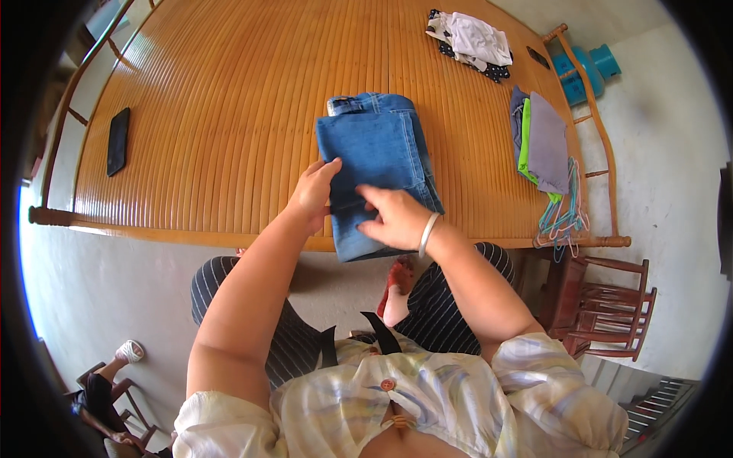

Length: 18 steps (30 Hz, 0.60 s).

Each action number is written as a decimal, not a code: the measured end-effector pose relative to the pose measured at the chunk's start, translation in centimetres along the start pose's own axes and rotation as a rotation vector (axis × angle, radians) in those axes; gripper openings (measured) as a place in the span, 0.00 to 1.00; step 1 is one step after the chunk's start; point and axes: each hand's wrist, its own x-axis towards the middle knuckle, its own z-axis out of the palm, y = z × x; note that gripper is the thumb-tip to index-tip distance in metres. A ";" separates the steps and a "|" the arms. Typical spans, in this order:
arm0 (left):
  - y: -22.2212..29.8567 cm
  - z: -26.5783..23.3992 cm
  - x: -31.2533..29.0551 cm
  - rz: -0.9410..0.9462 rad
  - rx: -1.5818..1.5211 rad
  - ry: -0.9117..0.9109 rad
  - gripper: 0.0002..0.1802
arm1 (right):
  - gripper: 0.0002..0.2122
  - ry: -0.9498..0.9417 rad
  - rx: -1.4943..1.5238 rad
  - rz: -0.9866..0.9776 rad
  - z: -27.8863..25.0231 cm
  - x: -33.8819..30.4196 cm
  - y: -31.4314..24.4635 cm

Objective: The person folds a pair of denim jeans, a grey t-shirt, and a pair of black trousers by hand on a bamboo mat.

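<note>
Folded blue jeans (374, 145) lie at the front edge of a slatted bamboo bed, their lower end reaching over the edge toward me. The waistband side is at the far end. My left hand (313, 195) pinches the left side of the jeans, thumb on top and some fingers tucked beneath. Over the lower middle of the denim is my right hand (397, 217), its index finger and thumb spread apart and touching or just above the cloth. A pale bangle (429, 234) circles the right wrist.
On the bamboo bed (229, 114), a black phone (117, 142) lies left. Folded light clothes (477, 42) and a grey and green stack (546, 141) sit right, near hangers (563, 217). Beyond the rail stands a teal gas cylinder (584, 72). A wooden chair (611, 309) is lower right; another person sits lower left.
</note>
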 end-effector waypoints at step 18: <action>-3.6 5.3 -1.7 0.696 1.680 0.118 0.43 | 0.29 0.502 -0.478 -0.033 -3.3 2.0 7.2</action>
